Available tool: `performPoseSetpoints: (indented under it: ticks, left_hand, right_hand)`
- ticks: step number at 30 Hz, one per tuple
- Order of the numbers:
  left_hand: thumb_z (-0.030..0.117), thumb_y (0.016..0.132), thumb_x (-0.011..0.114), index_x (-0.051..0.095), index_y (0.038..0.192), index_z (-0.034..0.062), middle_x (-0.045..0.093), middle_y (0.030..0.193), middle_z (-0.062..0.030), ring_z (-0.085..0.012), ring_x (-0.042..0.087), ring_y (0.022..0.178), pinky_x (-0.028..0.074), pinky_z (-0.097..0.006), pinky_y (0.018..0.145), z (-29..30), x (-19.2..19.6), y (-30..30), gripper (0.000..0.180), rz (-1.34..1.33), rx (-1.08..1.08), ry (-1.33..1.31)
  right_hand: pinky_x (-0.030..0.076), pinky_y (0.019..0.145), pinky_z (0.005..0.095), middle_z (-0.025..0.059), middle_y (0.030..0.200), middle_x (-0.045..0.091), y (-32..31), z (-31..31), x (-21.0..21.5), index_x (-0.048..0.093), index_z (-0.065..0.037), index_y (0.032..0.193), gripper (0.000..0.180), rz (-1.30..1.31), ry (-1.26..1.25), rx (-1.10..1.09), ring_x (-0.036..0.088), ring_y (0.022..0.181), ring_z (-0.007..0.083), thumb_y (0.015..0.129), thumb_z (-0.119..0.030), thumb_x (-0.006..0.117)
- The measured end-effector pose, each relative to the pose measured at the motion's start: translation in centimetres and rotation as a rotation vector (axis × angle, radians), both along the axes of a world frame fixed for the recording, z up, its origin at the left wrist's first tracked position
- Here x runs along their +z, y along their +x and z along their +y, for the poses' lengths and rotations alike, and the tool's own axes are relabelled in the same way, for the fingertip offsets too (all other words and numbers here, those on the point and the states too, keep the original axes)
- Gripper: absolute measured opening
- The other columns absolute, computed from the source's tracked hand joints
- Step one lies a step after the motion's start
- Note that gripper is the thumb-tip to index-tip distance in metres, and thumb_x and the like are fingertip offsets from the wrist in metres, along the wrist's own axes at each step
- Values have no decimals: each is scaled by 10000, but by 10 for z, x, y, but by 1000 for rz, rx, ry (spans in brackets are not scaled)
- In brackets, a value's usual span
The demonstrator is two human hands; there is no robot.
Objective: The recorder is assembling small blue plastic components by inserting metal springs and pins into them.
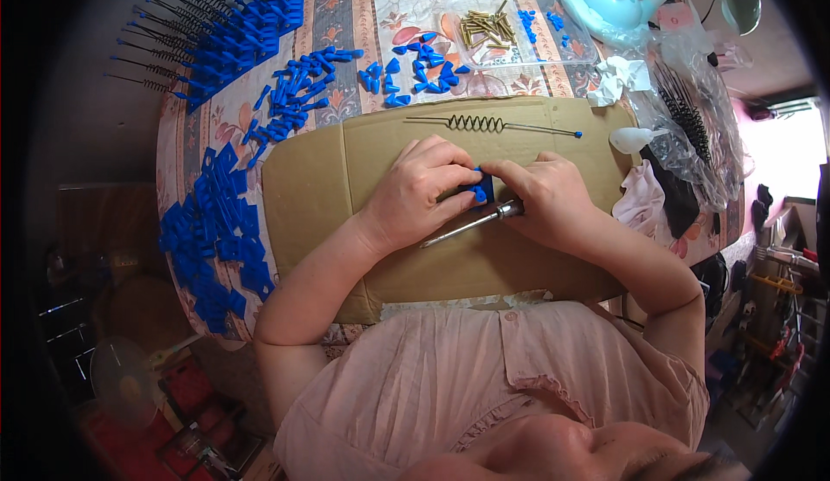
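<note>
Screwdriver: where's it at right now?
Head view, near the middle: the screwdriver has its handle in the right hand, shaft pointing left over the cardboard, just below the blue piece.

Inscriptions: none legible. Cardboard sheet (303, 187): no readable lettering. Clear plastic tray (551, 57), beyond the sheet's far edge: no readable characters. Pale-blue lamp (601, 1), beyond the sheet's far right corner: no readable mark. Pink patch (676, 18), farther right of the sheet than the lamp: too small to read.
</note>
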State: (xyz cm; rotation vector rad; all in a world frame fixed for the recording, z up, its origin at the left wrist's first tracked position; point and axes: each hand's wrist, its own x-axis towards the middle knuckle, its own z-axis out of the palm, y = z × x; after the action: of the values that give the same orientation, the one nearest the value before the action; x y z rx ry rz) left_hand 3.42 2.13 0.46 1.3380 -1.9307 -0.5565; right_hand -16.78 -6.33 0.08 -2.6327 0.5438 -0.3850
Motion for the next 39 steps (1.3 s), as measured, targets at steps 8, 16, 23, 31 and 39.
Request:
performPoseSetpoints:
  ticks: [8,16,23,31,39]
  left_hand:
    - [85,743,733,690,889,24,634,893,-78,-249,580,838,437,-357,777,0,-2,-1,165,-30,-8,-53]
    - [63,723,740,694,877,35,639,860,-67,-243,580,806,435,-358,751,-1,-4,-2,163,-13,6,-57]
    - [67,725,749,699,903,30,638,903,-78,-245,585,837,459,-351,769,0,-3,-1,188,-8,23,3]
    - [49,731,732,662,1053,22,629,1053,-122,-280,597,991,480,-361,874,2,11,12,331,100,-56,201]
    - [52,733,729,651,1060,28,627,1063,-123,-286,594,1018,478,-369,890,3,7,14,337,109,-72,200]
  right_hand:
    - [438,624,373,37,647,643,1,1,0,573,-124,1102,528,59,23,-20,617,590,258,604,-143,746]
    - [451,636,408,93,583,607,3,1,1,519,-118,1057,430,66,35,-9,619,569,309,708,-260,726]
    - [452,639,408,92,590,610,3,1,2,517,-113,1059,442,62,47,-7,623,580,309,703,-261,732]
    - [451,642,402,68,611,625,1,0,1,527,-124,1080,471,28,48,-2,628,592,292,679,-243,745]
    - [443,631,382,41,645,642,0,1,1,552,-123,1107,509,1,51,18,631,602,253,649,-203,760]
